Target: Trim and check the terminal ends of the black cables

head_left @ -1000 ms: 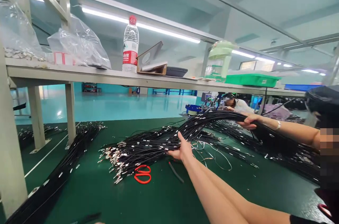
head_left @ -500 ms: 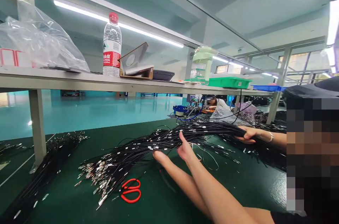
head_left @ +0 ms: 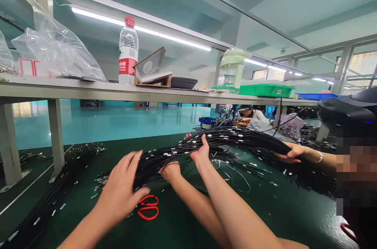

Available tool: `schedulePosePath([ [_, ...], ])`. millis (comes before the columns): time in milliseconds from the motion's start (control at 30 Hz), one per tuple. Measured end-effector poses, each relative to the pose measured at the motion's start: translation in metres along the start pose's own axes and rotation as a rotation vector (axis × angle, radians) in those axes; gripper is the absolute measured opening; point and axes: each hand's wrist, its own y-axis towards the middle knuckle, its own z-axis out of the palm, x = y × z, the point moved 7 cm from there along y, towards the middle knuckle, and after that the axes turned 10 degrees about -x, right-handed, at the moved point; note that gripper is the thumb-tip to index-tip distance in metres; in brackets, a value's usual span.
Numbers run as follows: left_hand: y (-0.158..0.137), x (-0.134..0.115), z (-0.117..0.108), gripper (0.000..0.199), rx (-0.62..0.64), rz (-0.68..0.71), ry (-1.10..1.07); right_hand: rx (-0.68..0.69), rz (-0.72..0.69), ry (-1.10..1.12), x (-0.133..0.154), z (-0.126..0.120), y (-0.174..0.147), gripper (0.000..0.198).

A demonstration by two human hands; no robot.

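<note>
Cables (head_left: 226, 137) in the head view make one long black bundle, running left to right in front of the hands, over the green surface (head_left: 165, 231). The left hand (head_left: 120, 180) is spread out by the left end; I cannot tell if it touches. The right hand (head_left: 172, 170) is nearer the middle, at the near side, with fingers hidden, so its grip is unclear. Just right, a co-worker's hand (head_left: 203, 152) is in the way, holding the bundle. Red handles (head_left: 149, 206) lie near the left thumb.
</note>
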Motion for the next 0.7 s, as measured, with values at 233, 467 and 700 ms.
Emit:
schedulePosePath([
  [233,0.078,-0.035,0.133,0.087,0.475,0.002,-0.034,-0.012,-0.072,-0.011,0.001,-0.011,-0.019,0.037],
  [467,0.076,-0.029,0.151,0.034,0.491,-0.005,0.141,0.055,-0.275,-0.258,0.016,-0.013,-0.023,0.042],
  [700,0.131,-0.038,0.111,0.024,0.445,0.106,0.286,0.268,-0.423,-1.13,-0.053,-0.021,-0.067,0.049],
])
